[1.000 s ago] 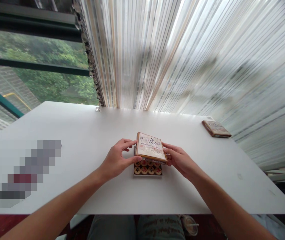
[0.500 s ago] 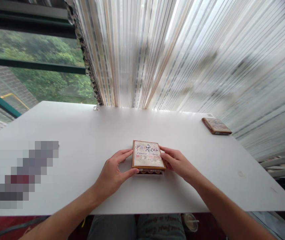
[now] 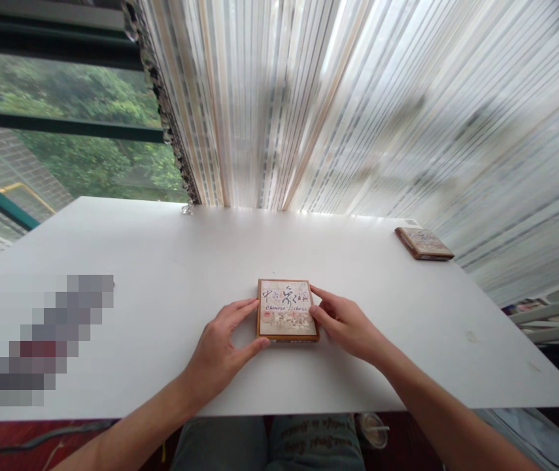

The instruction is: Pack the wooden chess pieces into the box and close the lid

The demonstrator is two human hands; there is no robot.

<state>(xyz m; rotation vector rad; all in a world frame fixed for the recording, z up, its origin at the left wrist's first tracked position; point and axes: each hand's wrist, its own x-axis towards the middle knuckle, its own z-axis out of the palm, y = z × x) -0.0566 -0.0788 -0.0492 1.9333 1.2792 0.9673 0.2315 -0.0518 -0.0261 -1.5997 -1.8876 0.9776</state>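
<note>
A flat square Chinese chess box (image 3: 287, 317) with a brown rim and a printed cream top lies on the white table (image 3: 171, 261). My left hand (image 3: 219, 347) grips its left side, fingertips at the left edge and thumb at the near left corner. On the opposite side, my right hand (image 3: 345, 324) holds the right edge, its thumb near the top and its other fingers partly hidden. The top sits level, and the contents are out of sight.
A second, similar box (image 3: 425, 244) lies at the table's far right. Striped string curtains (image 3: 279, 118) hang along the back edge. On the left a pixelated patch hides something (image 3: 48, 340). Below the near edge, right of my legs, is a clear cup with a straw (image 3: 373, 430).
The box top has come down at the front: the round pieces that showed under its near edge are now covered. Both hands have stayed at the box's sides, shifting slightly with it.
</note>
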